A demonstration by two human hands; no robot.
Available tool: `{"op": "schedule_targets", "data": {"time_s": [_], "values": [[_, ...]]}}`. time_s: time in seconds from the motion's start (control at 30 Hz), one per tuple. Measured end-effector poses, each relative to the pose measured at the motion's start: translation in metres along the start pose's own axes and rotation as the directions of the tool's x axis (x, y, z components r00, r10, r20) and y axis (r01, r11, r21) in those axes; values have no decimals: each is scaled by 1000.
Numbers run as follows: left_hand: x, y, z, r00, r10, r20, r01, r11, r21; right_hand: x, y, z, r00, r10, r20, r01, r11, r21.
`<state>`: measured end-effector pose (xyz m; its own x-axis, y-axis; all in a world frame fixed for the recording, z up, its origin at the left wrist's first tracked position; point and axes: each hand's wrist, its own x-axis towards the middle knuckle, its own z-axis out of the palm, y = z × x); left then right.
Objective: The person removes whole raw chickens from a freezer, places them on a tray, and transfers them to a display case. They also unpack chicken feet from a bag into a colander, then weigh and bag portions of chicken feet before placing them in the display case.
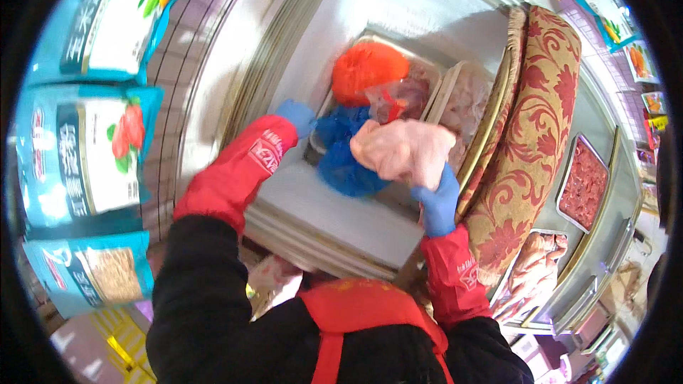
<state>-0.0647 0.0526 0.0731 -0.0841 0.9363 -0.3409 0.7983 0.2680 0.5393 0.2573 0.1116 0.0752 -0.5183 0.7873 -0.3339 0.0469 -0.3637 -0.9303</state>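
Note:
In my blue-gloved right hand [440, 202] is a pale pink piece of raw meat [406, 152], likely poultry, held by its near end above a chest freezer [331, 218]. My left hand [295, 117], also gloved in blue, is at the freezer's left side, close to a blue plastic bag [349, 170]. Its fingertips are hard to make out, so whether they grip anything is unclear. Behind the meat lies a full orange-red plastic bag [368, 72], beside a clear bag [403, 98] with a red tie. The meat hides part of the blue bag.
A rolled, flower-patterned quilt [533, 133] lies along the freezer's right side. Past it are a tray of chopped red meat [584, 184] and a tray of pale meat [533, 272]. Teal food packets [90, 154] hang on a wire rack [179, 64] at left.

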Motion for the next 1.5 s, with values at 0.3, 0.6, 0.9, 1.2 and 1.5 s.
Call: {"op": "schedule_targets", "data": {"time_s": [0.3,0.6,0.9,1.2,1.5], "values": [[-1,-13,38,918,-376,-125,359,922,-144,-3,5,16,984,-26,-176,24,1000,-12],[-7,-14,83,765,-636,-104,530,713,-459,4,-13,28,977,-121,-178,165,953,256],[-19,38,37,689,-710,-147,633,687,-355,22,-32,35,949,-236,-207,219,970,-104],[15,75,54,697,157,-700,-345,929,-136,38,-34,30,979,-191,-69,203,924,324],[-25,-3,14,167,-748,-643,-302,582,-755,48,-56,20,989,-130,-69,144,954,264]]}}
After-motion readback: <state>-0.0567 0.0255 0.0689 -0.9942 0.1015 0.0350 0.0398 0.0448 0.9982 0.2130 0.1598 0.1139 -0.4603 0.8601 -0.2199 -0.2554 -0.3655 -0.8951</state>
